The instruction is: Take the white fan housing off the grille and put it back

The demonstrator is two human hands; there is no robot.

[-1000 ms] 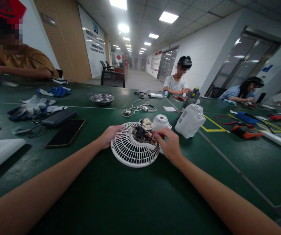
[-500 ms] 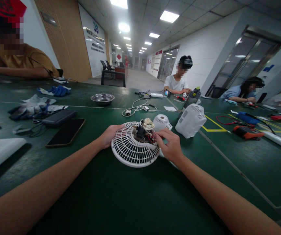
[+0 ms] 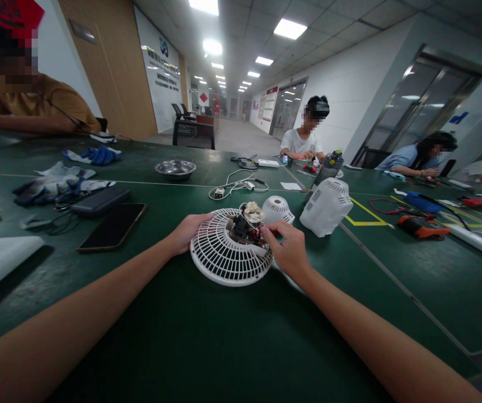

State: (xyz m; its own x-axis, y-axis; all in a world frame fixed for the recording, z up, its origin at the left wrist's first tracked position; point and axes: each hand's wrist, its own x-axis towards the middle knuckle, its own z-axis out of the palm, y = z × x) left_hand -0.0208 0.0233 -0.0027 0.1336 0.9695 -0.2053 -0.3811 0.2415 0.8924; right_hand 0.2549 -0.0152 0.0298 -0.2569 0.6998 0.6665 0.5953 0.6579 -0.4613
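Observation:
A round white fan grille [image 3: 224,260] is tilted above the green table, with a dark motor [image 3: 243,228] and a cream plastic part [image 3: 252,212] mounted at its hub. My left hand [image 3: 185,234] grips the grille's left rim, thumb on top. At the hub's right side, the fingers of my right hand [image 3: 289,246] are pinched on thin red and dark wires [image 3: 261,235]; the fingertips are partly hidden. Just behind stands a white domed cover [image 3: 277,209], partly covered by my right hand. A white plastic housing [image 3: 327,207] stands farther right.
To the left lie a phone [image 3: 112,228], a dark case [image 3: 101,201], gloves [image 3: 56,184] and a white panel [image 3: 3,263]. Behind are a metal bowl [image 3: 176,169], a white cable [image 3: 236,187] and a bottle [image 3: 328,168]. An orange multimeter [image 3: 423,226] lies right. Other people sit around the table.
My right hand has shifted very slightly at the wires. The grille and my left hand stay practically in place.

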